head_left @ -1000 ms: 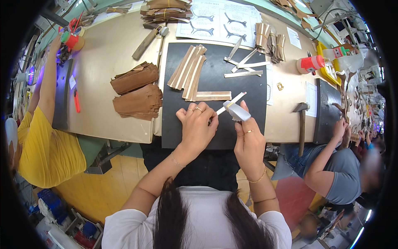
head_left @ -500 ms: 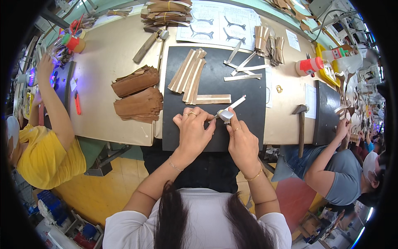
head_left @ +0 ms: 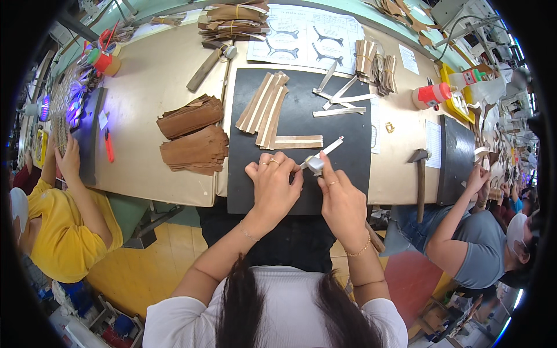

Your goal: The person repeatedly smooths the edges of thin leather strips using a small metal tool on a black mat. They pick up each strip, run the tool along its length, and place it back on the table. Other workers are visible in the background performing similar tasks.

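My left hand [head_left: 274,187] pinches the near end of a narrow white strip [head_left: 332,145] over the black board [head_left: 246,191]. Closed round a hammer [head_left: 315,165] is my right hand [head_left: 343,203]; the metal head lies over the strip beside my left fingertips, and the wooden handle shows below my wrist. Just beyond my hands, a brown strip with a white centre [head_left: 299,141] lies crosswise. It meets a fanned row of similar brown-and-white strips [head_left: 264,110]. Several loose white strips [head_left: 342,112] are scattered at the board's far right.
Piles of brown leather pieces [head_left: 194,149] and a hammer [head_left: 204,71] lie left of the board. Another hammer [head_left: 421,185] and a red-and-white bottle [head_left: 430,95] are to the right. Printed sheets [head_left: 304,35] and tied bundles [head_left: 232,17] stand behind. People work on both sides.
My right hand and the hammer have tilted slightly, baring more of the handle below my wrist. The left-hand co-worker's arms have drawn back nearer the body. My left hand keeps its pinch.
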Action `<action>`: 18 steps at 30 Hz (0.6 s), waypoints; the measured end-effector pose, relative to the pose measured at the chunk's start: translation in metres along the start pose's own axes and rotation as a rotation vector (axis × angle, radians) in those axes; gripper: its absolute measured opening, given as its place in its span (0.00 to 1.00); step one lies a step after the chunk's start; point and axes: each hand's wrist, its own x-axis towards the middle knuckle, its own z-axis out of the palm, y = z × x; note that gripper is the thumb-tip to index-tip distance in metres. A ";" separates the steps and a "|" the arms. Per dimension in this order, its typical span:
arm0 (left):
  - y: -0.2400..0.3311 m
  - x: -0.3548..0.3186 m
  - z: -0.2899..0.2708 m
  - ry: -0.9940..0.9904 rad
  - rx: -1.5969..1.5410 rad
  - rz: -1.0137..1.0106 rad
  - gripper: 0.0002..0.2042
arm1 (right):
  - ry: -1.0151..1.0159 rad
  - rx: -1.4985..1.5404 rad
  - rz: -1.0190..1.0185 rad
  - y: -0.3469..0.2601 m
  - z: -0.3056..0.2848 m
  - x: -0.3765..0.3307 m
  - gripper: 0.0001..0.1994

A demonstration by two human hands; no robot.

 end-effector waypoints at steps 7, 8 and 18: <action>-0.004 -0.005 -0.005 -0.023 0.018 0.005 0.05 | -0.050 0.035 0.008 -0.002 0.010 -0.003 0.29; -0.004 -0.006 -0.006 -0.013 0.028 0.004 0.05 | -0.053 0.027 0.006 -0.001 0.010 -0.002 0.29; -0.006 -0.009 -0.007 -0.010 -0.003 -0.035 0.06 | 0.057 0.156 0.013 -0.003 0.002 -0.002 0.29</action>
